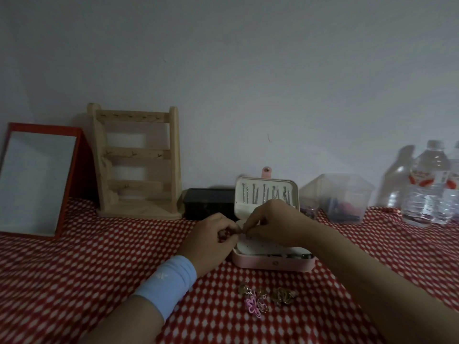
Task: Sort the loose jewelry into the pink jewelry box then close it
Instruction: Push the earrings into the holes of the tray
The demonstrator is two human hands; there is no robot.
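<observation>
The open pink rectangular jewelry box (273,265) sits on the desk (99,269), with loose gold-and-pink jewelry (265,297) at its 6 o'clock. The left hand (213,235) and right hand (272,220) curl fingertips together at its 9 o'clock edge; I cannot tell whether they hold anything.

One box (273,263), maybe three trinkets (252,305)

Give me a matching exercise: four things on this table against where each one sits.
Things:
1. mirror
2. wooden stand
3. bottles
4. loose jewelry

Places:
A. on the cloth in front of the pink box
B. far right, by the wall
C. far left
D. between the mirror and the black box

Pairs: 1-C, 2-D, 3-B, 4-A
</observation>
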